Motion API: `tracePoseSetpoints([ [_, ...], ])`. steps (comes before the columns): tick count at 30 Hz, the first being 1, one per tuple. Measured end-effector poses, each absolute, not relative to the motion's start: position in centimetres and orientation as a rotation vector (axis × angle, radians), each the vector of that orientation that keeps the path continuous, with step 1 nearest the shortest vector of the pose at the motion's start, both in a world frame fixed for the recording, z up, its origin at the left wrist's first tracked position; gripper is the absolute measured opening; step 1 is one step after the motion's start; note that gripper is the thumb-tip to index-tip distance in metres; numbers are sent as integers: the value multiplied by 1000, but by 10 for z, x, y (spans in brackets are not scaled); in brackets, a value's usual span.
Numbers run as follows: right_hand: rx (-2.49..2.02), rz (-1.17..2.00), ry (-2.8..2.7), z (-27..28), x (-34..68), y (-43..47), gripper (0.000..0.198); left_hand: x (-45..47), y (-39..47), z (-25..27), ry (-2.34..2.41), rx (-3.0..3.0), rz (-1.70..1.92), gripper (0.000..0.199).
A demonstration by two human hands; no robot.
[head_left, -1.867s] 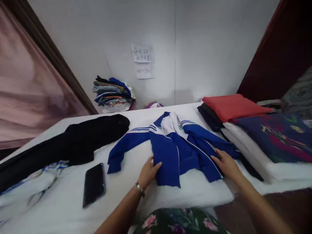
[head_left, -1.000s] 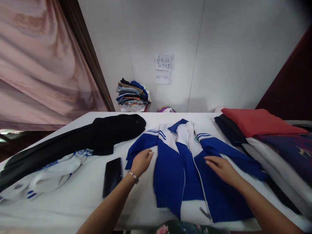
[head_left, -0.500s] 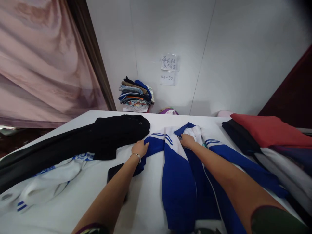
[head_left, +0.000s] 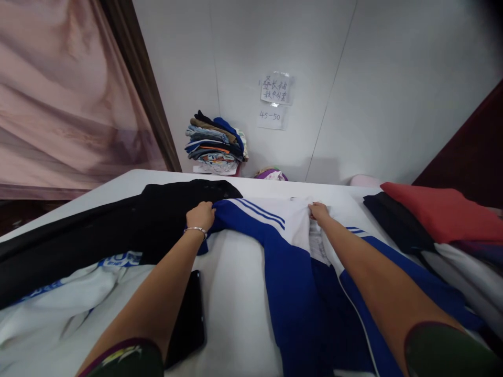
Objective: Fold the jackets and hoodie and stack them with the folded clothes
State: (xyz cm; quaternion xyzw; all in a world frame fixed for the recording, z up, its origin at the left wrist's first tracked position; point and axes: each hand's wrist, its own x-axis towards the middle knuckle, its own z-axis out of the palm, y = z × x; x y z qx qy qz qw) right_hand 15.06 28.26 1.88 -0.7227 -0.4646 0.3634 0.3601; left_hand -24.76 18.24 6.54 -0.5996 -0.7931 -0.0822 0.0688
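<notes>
A blue and white jacket (head_left: pixel 291 293) with striped sleeves lies front-open on the white table (head_left: pixel 236 293). My left hand (head_left: pixel 200 216) is closed on its left sleeve, which stretches out sideways toward the black garment. At the white collar and shoulder area, my right hand (head_left: pixel 319 211) pinches the fabric. Between the hands the white shoulder and the striped upper sleeve are pulled fairly straight. The other sleeve, also blue with stripes, lies to the right, partly behind my right forearm. A black phone-like slab (head_left: pixel 188 322) rests beside my left forearm.
A long black garment (head_left: pixel 118 220) and a white garment with blue lettering (head_left: pixel 86 293) lie at the left. Folded red cloth (head_left: pixel 440 214) tops a pile at the right. Behind the table stand stacked folded clothes (head_left: pixel 216 141), below paper signs (head_left: pixel 275 99) on the wall.
My left hand has moved left and away from me with the sleeve, drawing it straighter. My right hand has shifted right and slightly farther away, and the blue collar flap no longer shows.
</notes>
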Motion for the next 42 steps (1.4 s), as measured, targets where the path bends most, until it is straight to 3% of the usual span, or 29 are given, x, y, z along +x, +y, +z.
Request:
tracePoseSetpoints([
  [5, -1751, 1117, -1082, 5, 143, 271, 28, -231, 182, 56, -2265, -1841, -314, 29],
  [11, -1579, 1469, -1023, 11, 150, 242, 16, -183, 132, 50, -2038, -2261, -714, 29],
  [17, -1420, 1771, -951, 12, 163, 181, 9, -116, 61, 9, -2549, -2617, -1308, 28],
  [25, -1232, 1990, -1023, 10, 164, 118, 21, -79, 6, 3, -3147, -2144, -2182, 48],
  [28, -1219, 2039, -1067, 9, 161, 107, 24, -72, -13, 3, -3243, -2035, -2261, 52],
  [35, -1085, 2265, -1186, 9, 164, 74, 25, -57, -35, 0, -3266, -2040, -2168, 40],
  [38, -1080, 2172, -1148, 6, 170, 69, 30, -55, -31, 0, -3248, -1985, -2249, 39],
  [42, -1127, 1713, -1045, -2, 179, 73, 40, -53, -29, 0, -3252, -1942, -2217, 48],
])
